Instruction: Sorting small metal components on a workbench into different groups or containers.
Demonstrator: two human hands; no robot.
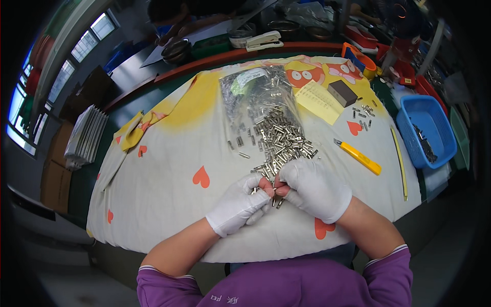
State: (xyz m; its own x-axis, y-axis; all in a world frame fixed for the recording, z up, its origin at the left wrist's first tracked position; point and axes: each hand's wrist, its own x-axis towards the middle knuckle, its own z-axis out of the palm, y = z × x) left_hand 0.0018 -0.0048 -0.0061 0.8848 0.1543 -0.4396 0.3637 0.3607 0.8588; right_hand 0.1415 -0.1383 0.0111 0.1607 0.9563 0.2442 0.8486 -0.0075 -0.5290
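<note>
"Where's the small metal piece point(274, 190)?"

"At the near edge of the pile of metal parts point(284, 138), between the left hand point(238, 204) and the right hand point(319, 189)."

"And the fingers?"

"Closed in a pinch on it, both hands alike, bare tips poking from white gloves."

"Around the pile?"

"A clear plastic bag point(230, 97) on its far side, a yellow utility knife point(360, 157) to its right, a blue plastic basket point(445, 120) farther right, a heart-printed cloth point(158, 204) beneath."
</note>
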